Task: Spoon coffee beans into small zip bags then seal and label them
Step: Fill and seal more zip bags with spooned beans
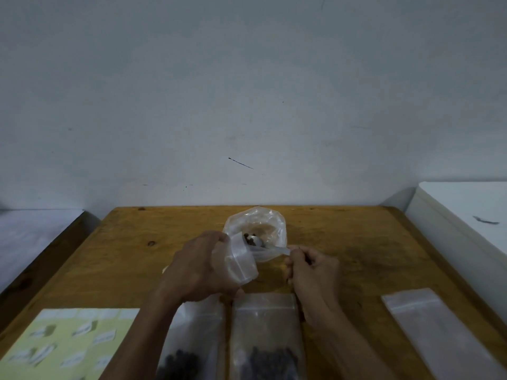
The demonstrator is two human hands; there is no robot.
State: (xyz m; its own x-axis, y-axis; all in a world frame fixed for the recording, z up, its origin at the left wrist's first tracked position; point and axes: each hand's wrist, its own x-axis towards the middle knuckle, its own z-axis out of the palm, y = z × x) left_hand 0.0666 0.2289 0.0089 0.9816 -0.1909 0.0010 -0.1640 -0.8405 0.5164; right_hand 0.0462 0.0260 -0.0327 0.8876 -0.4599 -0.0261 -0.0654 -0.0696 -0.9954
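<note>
Holding a small zip bag [241, 263] up over the table [356, 256], mouth tipped toward the big bean bag [255, 229]. Left hand [197, 270] curled round the small zip bag, fingers on its top edge, thumb below. Right hand [310, 270] pinching the handle of a spoon [258, 244], with the bowl of the spoon at the open mouth and a few dark beans [248, 238] on it. Looks like filling a third bag.

Two filled bags [263, 338] lying flat near the front edge, dark beans at the bottom of each. One empty bag [439, 330] off to the right, well apart. A yellow label sheet [68, 344] at the front left, with white stickers on it.

Very light and floppy, that small zip bag. Thin and slippery too, so likely to fold shut or slide out of the fingers. Best to hold by the stiff zip strip at the top and keep the mouth wide open. Beans small, hard and round, so likely to roll off the spoon and bounce away. Best to tip the spoon slowly, right inside the mouth. Can't tell how many beans are already in this bag.
</note>
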